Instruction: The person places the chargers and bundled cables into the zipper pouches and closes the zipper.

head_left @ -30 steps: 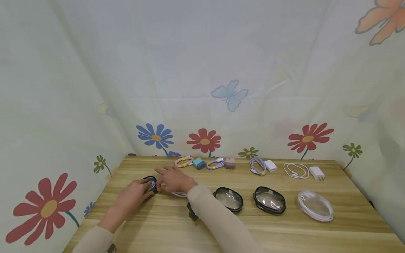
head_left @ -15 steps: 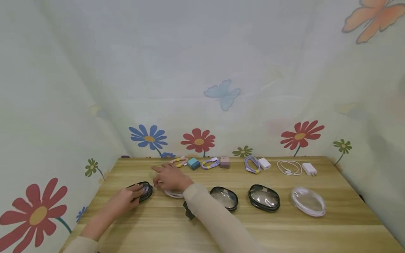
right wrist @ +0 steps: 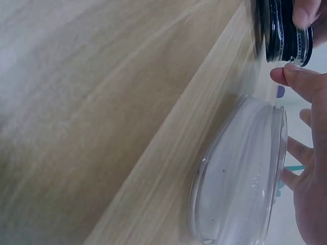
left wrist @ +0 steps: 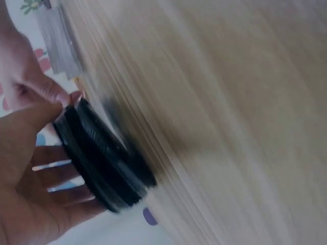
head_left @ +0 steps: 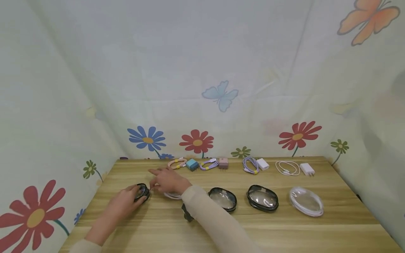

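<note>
Black pouch: a small black zip pouch (head_left: 142, 192) lies on the wooden table (head_left: 284, 232) near its left front part; in the left wrist view (left wrist: 99, 161) it shows edge-on and blurred, so its contents cannot be made out.
Left hand: the left hand (head_left: 124, 201) grips the pouch, thumb on one side and fingers curled round the other; the hand covers the near half of the pouch in the head view.
Right hand: the right hand (head_left: 167, 180) pinches at the pouch's right end with thumb and a fingertip, index finger stretched out; the right wrist view (right wrist: 301, 168) shows a small metal zip pull at the fingertips, too small to tell whether it is gripped.
White pouch: a clear pouch with a white rim (head_left: 173, 195) lies just under the right hand, mostly hidden by it; the right wrist view (right wrist: 240, 176) shows it close but cut off below.
Dark object: something dark (head_left: 186, 213) sits by the right sleeve, largely hidden.
Front row: two more black pouches (head_left: 223, 198) (head_left: 262, 198) and a clear pouch holding a white coil (head_left: 306, 201), set apart.
Back row: coiled cables and plugs, among them a teal plug (head_left: 192, 164) and a white plug (head_left: 307, 169); details are small.
</note>
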Available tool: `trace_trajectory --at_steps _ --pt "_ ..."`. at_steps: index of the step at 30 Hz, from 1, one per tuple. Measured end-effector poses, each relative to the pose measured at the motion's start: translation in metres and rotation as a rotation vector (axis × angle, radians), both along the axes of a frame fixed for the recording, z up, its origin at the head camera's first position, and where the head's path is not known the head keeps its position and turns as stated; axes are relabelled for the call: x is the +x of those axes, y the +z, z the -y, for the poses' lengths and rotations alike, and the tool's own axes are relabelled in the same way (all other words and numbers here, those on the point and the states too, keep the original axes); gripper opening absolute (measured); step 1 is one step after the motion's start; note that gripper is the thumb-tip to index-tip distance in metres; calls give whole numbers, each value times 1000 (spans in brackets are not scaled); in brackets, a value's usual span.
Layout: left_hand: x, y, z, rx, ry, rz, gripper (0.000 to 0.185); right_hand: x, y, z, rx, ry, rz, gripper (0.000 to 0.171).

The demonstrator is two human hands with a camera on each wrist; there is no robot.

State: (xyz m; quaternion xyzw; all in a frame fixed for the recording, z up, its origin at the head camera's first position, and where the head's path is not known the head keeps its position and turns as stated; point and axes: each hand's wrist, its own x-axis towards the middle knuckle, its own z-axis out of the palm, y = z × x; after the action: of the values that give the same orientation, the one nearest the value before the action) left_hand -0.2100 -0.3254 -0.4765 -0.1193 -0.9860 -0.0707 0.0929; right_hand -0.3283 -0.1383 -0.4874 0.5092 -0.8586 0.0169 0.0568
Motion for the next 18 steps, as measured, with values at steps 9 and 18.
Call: trace_trajectory --at_steps 9,18 --pt "1 2 -12 -124 -40 -92 33 -1 -1 2 40 49 6 20" --pt "6 -4 -3 -108 -199 -160 32 3 4 -2 11 28 28 18"
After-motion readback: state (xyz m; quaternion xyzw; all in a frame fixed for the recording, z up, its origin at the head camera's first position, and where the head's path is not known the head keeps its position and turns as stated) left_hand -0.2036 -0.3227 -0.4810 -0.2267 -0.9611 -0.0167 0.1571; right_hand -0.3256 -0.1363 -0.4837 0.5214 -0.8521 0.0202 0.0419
